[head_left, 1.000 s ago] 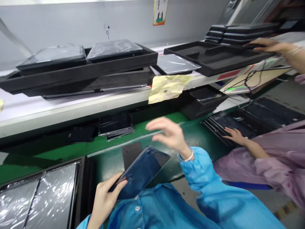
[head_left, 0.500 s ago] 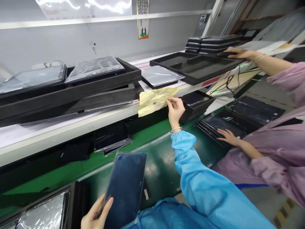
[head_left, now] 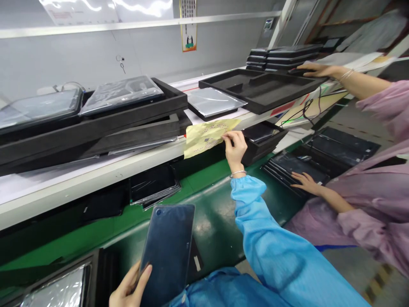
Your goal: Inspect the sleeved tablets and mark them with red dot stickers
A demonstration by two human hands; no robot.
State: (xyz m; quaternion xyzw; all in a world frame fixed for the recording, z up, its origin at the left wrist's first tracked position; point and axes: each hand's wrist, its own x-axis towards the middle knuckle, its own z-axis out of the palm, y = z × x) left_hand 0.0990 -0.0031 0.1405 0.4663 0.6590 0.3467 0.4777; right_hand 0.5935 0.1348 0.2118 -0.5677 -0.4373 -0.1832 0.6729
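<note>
My left hand (head_left: 129, 286) grips the lower left edge of a dark blue tablet (head_left: 168, 247), held back side up above the green belt (head_left: 217, 221). My right hand (head_left: 234, 149) reaches up in a blue sleeve to the shelf edge. Its fingers pinch the right side of a yellow sheet (head_left: 206, 135) dotted with small labels that hangs off the shelf.
Black foam trays (head_left: 96, 123) with bagged tablets fill the white shelf. An empty black tray (head_left: 262, 87) lies to the right. A co-worker in a pink sleeve has one hand (head_left: 306, 183) on dark trays and another (head_left: 316, 69) by stacked trays. A bagged tray (head_left: 60, 290) sits lower left.
My right hand rose from over the tablet to the yellow sheet and now pinches it. My left hand tilted the tablet more upright. The view lifted.
</note>
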